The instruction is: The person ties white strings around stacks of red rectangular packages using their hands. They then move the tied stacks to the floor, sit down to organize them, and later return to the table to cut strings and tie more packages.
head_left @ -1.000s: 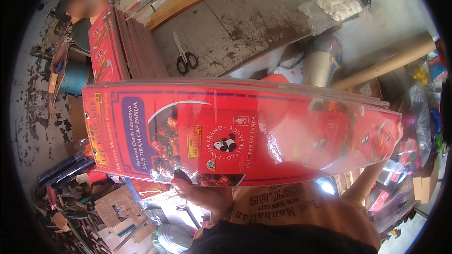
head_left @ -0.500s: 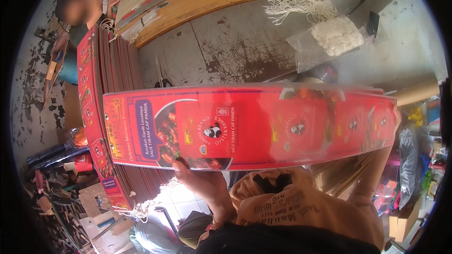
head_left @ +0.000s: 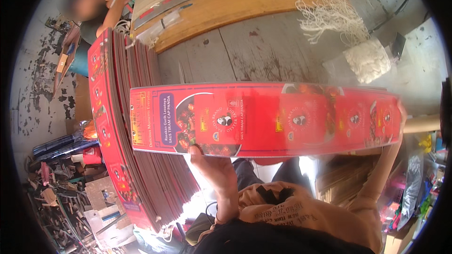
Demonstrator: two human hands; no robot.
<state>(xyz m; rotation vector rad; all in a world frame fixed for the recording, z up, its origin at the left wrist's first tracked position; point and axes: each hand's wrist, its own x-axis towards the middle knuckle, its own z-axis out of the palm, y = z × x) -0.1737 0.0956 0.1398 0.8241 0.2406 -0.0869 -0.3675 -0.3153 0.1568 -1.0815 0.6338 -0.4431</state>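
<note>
A long, glossy red printed cardboard panel (head_left: 263,131) is held crosswise in front of me, its printed face toward the camera. My left hand (head_left: 214,171) grips its lower edge left of the middle, the thumb on the printed face and the other fingers hidden behind. At the panel's right end, my right hand (head_left: 401,115) is wrapped round the short edge, mostly hidden. Beside the panel's left end stands a long stack of similar panels (head_left: 155,169), packed together with a red printed one (head_left: 106,127) outermost. White cord shows at the stack's near end.
Behind the panel lies a worn grey tabletop (head_left: 197,51) with a wooden board (head_left: 245,7) across its far side. White strings (head_left: 329,16) and a bag of white material (head_left: 369,61) lie at far right. A co-worker's arm (head_left: 117,11) reaches in at upper left. Scraps (head_left: 56,197) litter the lower left.
The view has shifted, so the table and stack appear farther right. The panel's left end has moved right in the picture and its lower edge sits higher. Both hands keep their hold.
</note>
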